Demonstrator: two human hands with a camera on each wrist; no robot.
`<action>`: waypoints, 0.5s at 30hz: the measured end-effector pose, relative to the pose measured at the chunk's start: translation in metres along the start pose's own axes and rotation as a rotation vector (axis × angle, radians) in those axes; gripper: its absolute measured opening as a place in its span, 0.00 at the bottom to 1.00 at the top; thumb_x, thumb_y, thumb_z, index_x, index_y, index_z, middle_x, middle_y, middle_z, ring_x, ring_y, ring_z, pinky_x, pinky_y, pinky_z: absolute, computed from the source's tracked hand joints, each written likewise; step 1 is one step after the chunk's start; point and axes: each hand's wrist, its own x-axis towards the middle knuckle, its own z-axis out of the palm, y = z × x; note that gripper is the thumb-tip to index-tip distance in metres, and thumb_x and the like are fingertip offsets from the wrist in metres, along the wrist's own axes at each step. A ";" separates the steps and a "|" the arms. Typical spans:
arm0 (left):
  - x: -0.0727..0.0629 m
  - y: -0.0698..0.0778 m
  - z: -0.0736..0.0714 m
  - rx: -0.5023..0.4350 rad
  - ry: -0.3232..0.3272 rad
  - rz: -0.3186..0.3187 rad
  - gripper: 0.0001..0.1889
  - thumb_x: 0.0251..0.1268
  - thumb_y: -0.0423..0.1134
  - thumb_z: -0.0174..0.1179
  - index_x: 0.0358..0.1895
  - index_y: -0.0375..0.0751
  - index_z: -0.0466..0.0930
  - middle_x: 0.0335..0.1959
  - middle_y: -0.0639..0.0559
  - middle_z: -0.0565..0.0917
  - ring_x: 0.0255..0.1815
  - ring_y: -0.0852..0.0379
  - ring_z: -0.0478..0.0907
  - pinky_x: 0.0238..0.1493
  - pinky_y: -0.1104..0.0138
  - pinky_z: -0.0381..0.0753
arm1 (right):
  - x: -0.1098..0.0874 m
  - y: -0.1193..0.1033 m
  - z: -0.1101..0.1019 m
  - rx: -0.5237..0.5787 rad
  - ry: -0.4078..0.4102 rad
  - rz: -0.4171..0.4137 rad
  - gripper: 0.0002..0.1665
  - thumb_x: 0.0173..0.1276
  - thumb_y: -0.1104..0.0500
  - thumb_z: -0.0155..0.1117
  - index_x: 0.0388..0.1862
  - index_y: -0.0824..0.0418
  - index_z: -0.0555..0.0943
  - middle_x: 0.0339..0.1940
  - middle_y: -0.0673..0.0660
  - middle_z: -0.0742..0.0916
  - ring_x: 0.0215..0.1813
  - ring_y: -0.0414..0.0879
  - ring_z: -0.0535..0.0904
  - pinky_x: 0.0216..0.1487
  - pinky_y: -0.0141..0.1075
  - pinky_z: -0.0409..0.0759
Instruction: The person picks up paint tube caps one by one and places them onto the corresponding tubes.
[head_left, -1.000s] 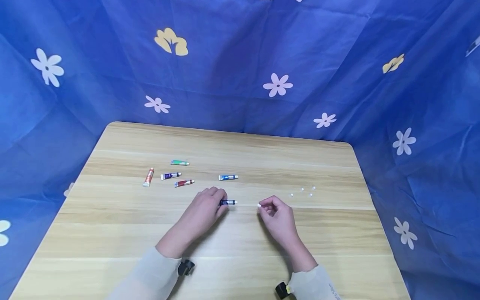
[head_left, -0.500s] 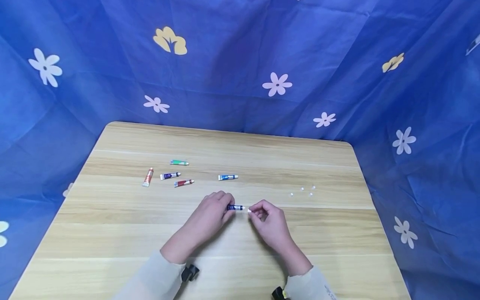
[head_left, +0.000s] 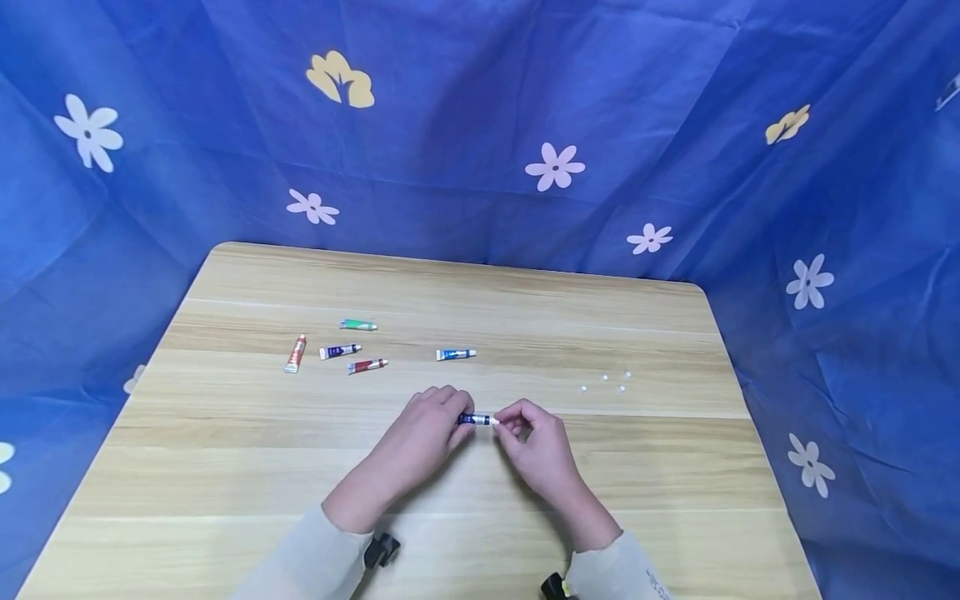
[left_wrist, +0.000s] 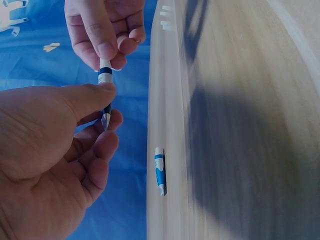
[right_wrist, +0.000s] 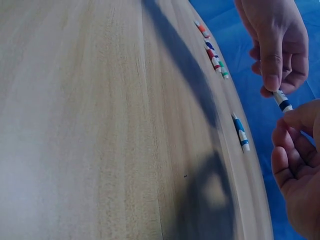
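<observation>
My left hand (head_left: 423, 433) holds a small dark blue paint tube (head_left: 477, 420) by its body, thumb on one side and fingers on the other. The tube lies level and its nozzle end points right. At that end my right hand (head_left: 543, 446) pinches a small white cap (left_wrist: 104, 63) between thumb and index finger. In the left wrist view the cap lines up with the tube's end, right against it. The right wrist view shows the tube's silver and dark band (right_wrist: 284, 103) between the two hands; the cap is mostly hidden there by the fingertips.
Behind the hands lies a bright blue paint tube (head_left: 456, 355). Further left are an orange tube (head_left: 296, 354), a purple tube (head_left: 341, 352), a red tube (head_left: 367, 367) and a green tube (head_left: 359, 325). Several small white caps (head_left: 605, 378) lie to the right on the wooden table (head_left: 675, 500).
My left hand has brought the dark blue tube right and slightly nearer. My right hand has moved left with the white cap, closing the gap between cap and tube end.
</observation>
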 end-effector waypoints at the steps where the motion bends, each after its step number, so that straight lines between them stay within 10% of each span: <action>1: 0.000 0.000 0.000 -0.001 0.001 0.002 0.08 0.72 0.42 0.73 0.43 0.48 0.83 0.38 0.58 0.85 0.41 0.58 0.78 0.48 0.60 0.78 | 0.000 0.000 0.000 -0.001 -0.001 0.002 0.10 0.66 0.71 0.77 0.40 0.57 0.89 0.33 0.53 0.91 0.35 0.37 0.82 0.38 0.27 0.83; 15: -0.002 -0.001 0.001 0.003 0.025 0.012 0.08 0.71 0.43 0.73 0.43 0.48 0.82 0.38 0.58 0.86 0.41 0.58 0.78 0.47 0.60 0.78 | 0.000 0.000 -0.001 0.056 -0.034 0.081 0.05 0.72 0.64 0.74 0.45 0.59 0.89 0.36 0.55 0.91 0.38 0.38 0.83 0.44 0.28 0.83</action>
